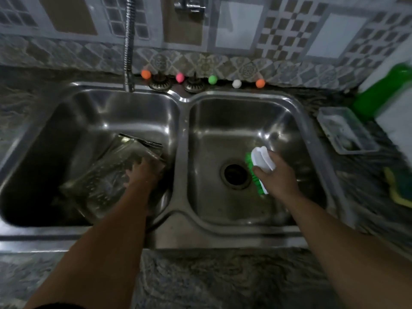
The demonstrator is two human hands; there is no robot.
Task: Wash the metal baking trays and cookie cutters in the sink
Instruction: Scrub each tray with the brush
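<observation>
Head view: left hand [142, 172] gripping wet tray [111, 175] rim, stiff, slippery; right hand [276, 175] clutching brush [259, 169].

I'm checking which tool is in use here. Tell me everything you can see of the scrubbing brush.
The scrubbing brush has a white, plastic-looking body with a raised grip and bright green bristles along one side. The right hand holds it from behind, fingers wrapped over the white back. It hangs tilted over the right sink basin, just right of the drain, bristles facing left toward it. Nothing but the hand visibly touches it.
</observation>
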